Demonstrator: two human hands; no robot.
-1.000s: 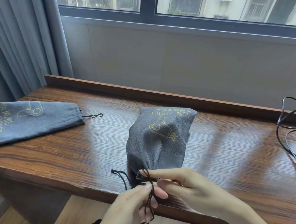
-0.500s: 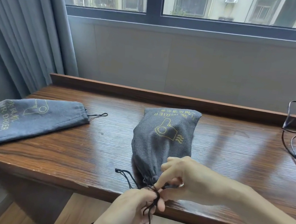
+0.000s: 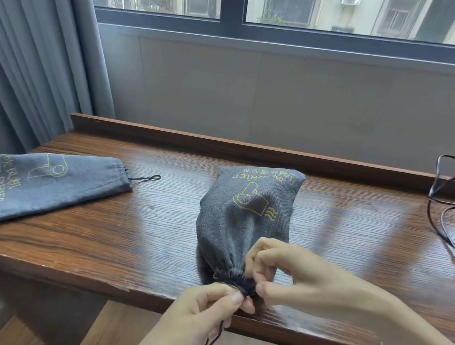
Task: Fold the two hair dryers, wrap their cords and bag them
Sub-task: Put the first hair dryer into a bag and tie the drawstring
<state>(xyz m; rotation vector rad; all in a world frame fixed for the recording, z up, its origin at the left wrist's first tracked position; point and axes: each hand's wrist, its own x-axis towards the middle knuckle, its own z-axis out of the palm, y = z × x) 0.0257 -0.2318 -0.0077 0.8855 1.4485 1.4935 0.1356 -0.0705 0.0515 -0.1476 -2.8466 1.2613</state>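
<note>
Soft daylight enters through the window [image 3: 304, 3] behind, leaving pale glare streaks on the glossy tabletop [image 3: 360, 221]. Shadows are faint and diffuse. Wide-angle distortion bends the curtain [image 3: 17, 52] and frame edges; focus stays fairly sharp.

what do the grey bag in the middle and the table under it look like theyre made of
Grey bag: woven cloth, matte, likely cotton or a blend; fine diagonal weave shows and the mouth gathers into soft folds, with yellow print.
Table: dark wood or wood-look veneer, glossy; streaky grain and window reflections show. Which of the two, I cannot tell.
</note>
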